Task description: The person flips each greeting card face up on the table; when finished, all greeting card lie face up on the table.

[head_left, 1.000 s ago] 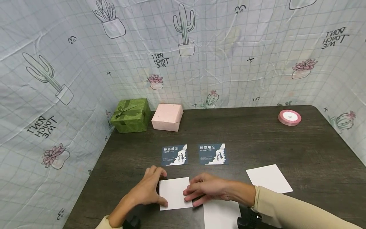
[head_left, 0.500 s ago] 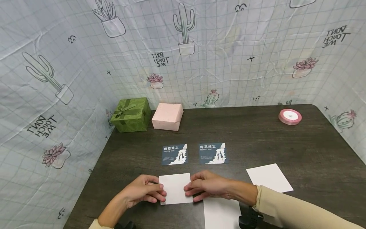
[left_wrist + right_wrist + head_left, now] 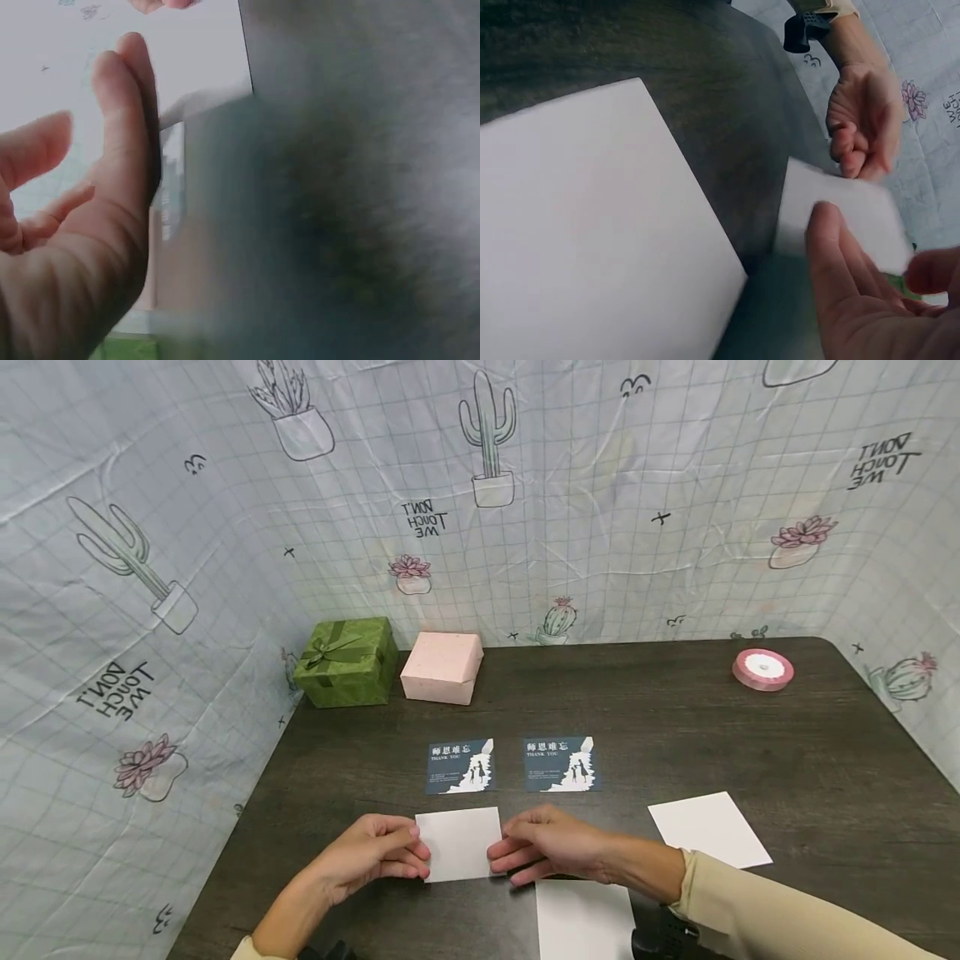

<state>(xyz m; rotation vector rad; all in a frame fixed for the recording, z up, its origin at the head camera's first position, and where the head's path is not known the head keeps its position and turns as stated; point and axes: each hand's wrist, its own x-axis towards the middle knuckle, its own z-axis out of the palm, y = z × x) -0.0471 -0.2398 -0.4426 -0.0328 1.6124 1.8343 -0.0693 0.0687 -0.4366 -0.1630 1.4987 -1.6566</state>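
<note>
Between the left hand (image 3: 373,853) and right hand (image 3: 553,843), I watch a white card (image 3: 458,843) held by both at its edges; uneven pulling could bend it.

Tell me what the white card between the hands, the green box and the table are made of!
White card: probably stiff matte paper, being thin, flat and sharp-cornered.
Green box: maybe cardboard under dull, mottled paper or velvety cloth; I can't tell which.
Table: low-sheen wood or wood-look, with dark, streaky grain.
</note>
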